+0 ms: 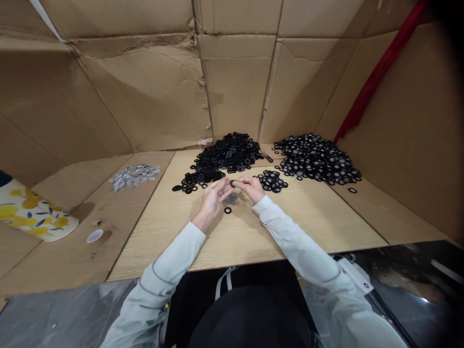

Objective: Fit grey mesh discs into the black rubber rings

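My left hand (214, 197) and my right hand (250, 187) meet above the middle of the table, both pinching one small black ring (232, 183) between their fingertips. Below them, a few grey discs (232, 198) lie on the wood, partly hidden by my fingers. A single black ring (227, 210) rests flat just nearer to me. Behind my hands rises a large pile of black rings (228, 152). Beside my right hand sits a small pile of black rings with grey centres (271, 181).
A larger pile of grey-centred rings (315, 157) stands at the right, with one stray ring (353, 190). Grey discs (134, 177) are heaped at the left, near a white round lid (94, 236) and a flowered cylinder (36, 212). Cardboard walls (145, 92) enclose the table.
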Demonstrator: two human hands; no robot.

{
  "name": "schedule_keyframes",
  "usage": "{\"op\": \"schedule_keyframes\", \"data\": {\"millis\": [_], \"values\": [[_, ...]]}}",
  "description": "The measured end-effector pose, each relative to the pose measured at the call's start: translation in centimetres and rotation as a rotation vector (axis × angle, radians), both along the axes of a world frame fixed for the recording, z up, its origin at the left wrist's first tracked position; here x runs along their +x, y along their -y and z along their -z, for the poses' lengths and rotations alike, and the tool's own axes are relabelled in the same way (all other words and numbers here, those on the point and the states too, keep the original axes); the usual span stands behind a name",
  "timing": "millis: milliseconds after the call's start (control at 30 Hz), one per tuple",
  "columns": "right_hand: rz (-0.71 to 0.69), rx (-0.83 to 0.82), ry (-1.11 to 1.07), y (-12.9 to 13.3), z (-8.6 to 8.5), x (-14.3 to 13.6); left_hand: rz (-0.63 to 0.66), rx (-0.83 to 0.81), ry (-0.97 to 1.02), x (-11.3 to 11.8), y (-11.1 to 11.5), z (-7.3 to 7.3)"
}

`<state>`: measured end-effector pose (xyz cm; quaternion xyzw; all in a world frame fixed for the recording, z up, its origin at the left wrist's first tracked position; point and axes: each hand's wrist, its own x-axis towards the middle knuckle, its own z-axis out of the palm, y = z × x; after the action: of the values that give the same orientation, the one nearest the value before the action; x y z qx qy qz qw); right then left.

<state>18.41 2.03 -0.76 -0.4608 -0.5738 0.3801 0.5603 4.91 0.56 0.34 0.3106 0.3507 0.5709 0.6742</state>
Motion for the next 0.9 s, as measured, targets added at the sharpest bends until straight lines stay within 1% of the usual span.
{"op": "schedule_keyframes", "data": {"millis": [67, 133, 200, 300, 400, 533, 733, 900], "values": [[0.023, 0.026, 0.003, -0.2, 0.2, -0.1, 0.067, -0.088, 0.075, 0.2, 0.0, 0.2], [0.028, 0.045, 0.013, -0.3, 0.5, -0.3, 0.167, -0.178, 0.137, 0.4, 0.1, 0.4], [0.021, 0.056, 0.032, -0.3, 0.9, -0.6, 0.224, -0.222, 0.182, 0.6, 0.2, 0.5], [0.011, 0.077, 0.087, -0.3, 1.5, -1.1, 0.212, -0.228, 0.211, 0.8, 0.4, 0.6], [0.033, 0.129, 0.161, -0.2, 2.0, -1.4, 0.204, -0.240, 0.214, 0.8, 0.5, 0.5], [0.069, 0.171, 0.234, -0.1, 2.1, -1.4, 0.193, -0.234, 0.235, 0.8, 0.5, 0.5], [0.091, 0.253, 0.386, 0.6, 1.4, -1.2, 0.192, -0.243, 0.233, 0.7, 0.4, 0.6], [0.092, 0.379, 0.532, 1.2, 0.6, -1.0, 0.262, -0.282, 0.201, 0.0, -0.1, 0.2]]}}
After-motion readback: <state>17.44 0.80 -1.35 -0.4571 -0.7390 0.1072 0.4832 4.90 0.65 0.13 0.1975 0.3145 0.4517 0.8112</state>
